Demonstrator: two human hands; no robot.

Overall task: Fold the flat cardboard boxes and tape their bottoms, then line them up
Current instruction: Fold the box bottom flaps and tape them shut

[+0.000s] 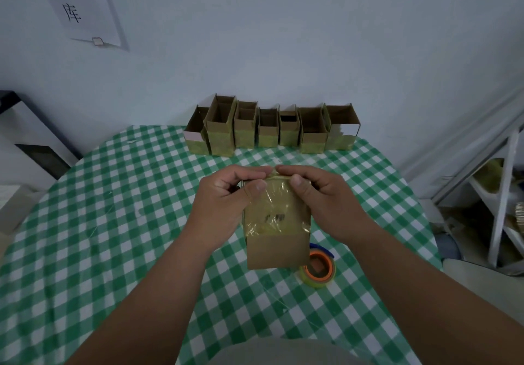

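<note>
I hold a small brown cardboard box (277,248) above the middle of the table, its far end wrapped in yellowish clear tape. My left hand (226,197) grips its left side, thumb pressed on the taped face. My right hand (317,191) grips the right side, thumb on the tape near the top edge. The fingertips of both hands meet over the box's far end. A roll of yellowish tape (319,269) with an orange core lies on the cloth just behind the box's near right corner.
Several folded, taped boxes (269,129) stand in a row against the wall at the table's far edge. The table wears a green-and-white checked cloth (113,223). A white shelf frame (502,194) stands at the right, a dark cabinet (31,149) at the left.
</note>
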